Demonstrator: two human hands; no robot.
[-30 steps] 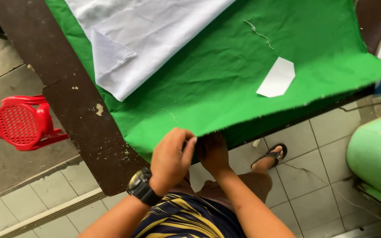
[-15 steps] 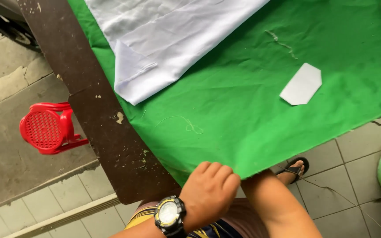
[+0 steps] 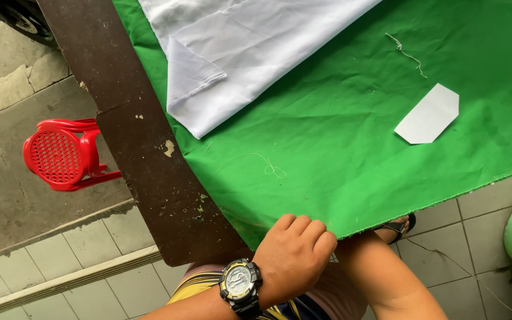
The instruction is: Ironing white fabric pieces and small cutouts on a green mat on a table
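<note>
Here, left hand (image 3: 294, 255) grips green cloth (image 3: 351, 148) edge (rt hidden).

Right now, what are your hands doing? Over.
Left hand gripping green cloth edge. Right hand hidden under cloth. White cloth, paper piece, loose threads on top.

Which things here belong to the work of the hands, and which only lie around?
In hand:
- green cloth, its near edge under the left hand
- right hand: hidden beneath the cloth, only the forearm shows

Lying about:
- white cloth
- paper piece
- loose threads
- red plastic chair
- dark table edge
</note>
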